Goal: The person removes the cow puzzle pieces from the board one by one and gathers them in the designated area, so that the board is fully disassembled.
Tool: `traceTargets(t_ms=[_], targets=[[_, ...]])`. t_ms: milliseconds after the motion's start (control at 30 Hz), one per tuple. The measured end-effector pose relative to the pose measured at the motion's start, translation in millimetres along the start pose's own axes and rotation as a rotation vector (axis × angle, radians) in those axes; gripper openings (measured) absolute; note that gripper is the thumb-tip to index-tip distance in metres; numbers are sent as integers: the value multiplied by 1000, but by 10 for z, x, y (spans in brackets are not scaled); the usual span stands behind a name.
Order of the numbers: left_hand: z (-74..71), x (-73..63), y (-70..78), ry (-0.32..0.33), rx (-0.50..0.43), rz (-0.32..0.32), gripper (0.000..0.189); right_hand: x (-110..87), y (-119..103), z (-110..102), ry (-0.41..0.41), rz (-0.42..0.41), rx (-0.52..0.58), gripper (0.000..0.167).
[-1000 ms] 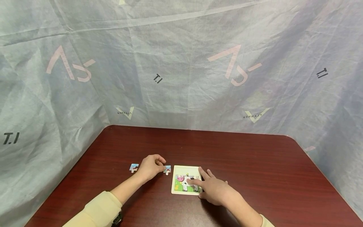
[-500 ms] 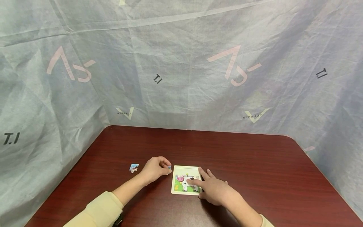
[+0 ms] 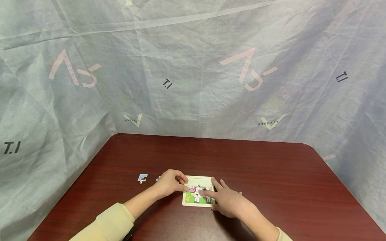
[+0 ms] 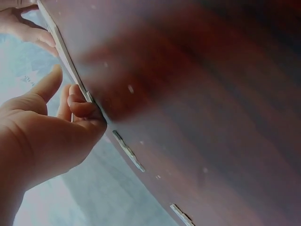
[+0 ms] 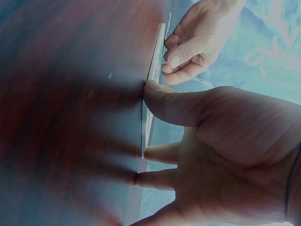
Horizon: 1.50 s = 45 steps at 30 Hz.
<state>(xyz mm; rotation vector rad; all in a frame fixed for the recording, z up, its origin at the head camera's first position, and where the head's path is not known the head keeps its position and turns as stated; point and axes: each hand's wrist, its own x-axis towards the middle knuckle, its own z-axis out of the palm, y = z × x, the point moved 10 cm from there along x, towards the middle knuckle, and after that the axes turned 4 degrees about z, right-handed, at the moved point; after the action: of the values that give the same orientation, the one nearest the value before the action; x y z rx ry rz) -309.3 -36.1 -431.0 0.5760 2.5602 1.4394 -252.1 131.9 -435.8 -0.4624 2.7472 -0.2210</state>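
A square pale-framed cow jigsaw puzzle (image 3: 197,205) lies on the table, its upper strip showing bare backing. My left hand (image 3: 171,183) is at the frame's left edge, fingertips overlapping the rim. Its fingers are curled, and the thin edge of a puzzle piece (image 4: 88,96) shows right at them in the left wrist view; the rest of that piece is hidden. My right hand (image 3: 230,201) rests along the frame's right side with fingers spread and fairly straight. One finger (image 3: 206,193) lies on the cow picture, and the thumb touches the frame in the right wrist view.
A blue-and-white puzzle piece (image 3: 142,178) lies on the dark red table (image 3: 256,167) to the left. Another piece (image 3: 157,178) is partly covered by the left hand. Grey printed fabric (image 3: 193,67) hangs behind the table and at both sides.
My left hand has moved right from the loose piece beside the frame to the frame's left edge, uncovering part of another piece behind it. The right hand has stayed in place.
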Motion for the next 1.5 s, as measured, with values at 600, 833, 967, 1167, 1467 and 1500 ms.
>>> traceTargets(t_ms=[600, 833, 967, 1167, 1467, 1500], targets=[[114, -19, 73, -43, 148, 12, 22, -13, -12, -7, 9, -9, 1, 59], [129, -17, 61, -48, 152, -4, 21, -21, -20, -13, 15, -16, -4, 59], [127, -15, 75, -47, 155, -1, 22, -24, -23, -20, 20, -20, -3, 59], [132, -7, 86, -48, 157, -2, 23, -20, -19, -19, 19, -19, -6, 59], [131, -7, 80, -45, 149, -8, 25, -7, -10, -5, 8, -9, 6, 59], [130, -9, 82, -45, 148, -8, 25, -5, -10, -4, 7, -9, 7, 59]])
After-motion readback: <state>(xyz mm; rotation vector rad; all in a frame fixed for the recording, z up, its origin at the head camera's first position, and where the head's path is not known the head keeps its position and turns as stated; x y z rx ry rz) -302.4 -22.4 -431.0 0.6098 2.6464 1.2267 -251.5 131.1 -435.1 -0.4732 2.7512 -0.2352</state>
